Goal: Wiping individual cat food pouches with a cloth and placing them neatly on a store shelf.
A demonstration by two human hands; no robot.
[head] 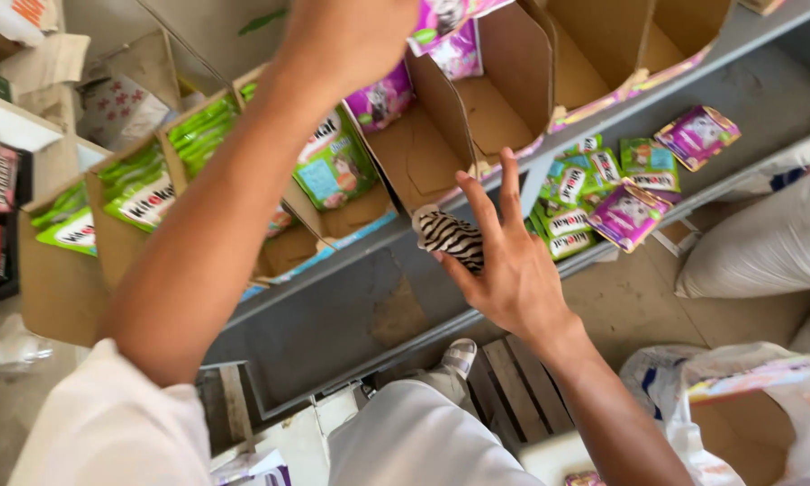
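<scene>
While the left hand (351,36) clamps purple pet-food pouches (445,18) over a half-filled cardboard display box (477,108), the right hand (504,261), fingers spread, touches a striped pouch (450,238) at the grey shelf (351,297) edge, with loose pouches (621,184) apparently unboxed.

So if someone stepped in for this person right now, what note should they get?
Left hand: raised high, shut on purple pouches.
Right hand: open, fingers spread against a zebra-striped packet at the upper shelf edge.
Done: green pouches stand in the left boxes.
Left: two right boxes look empty; loose pouches lie on the lower shelf.
</scene>
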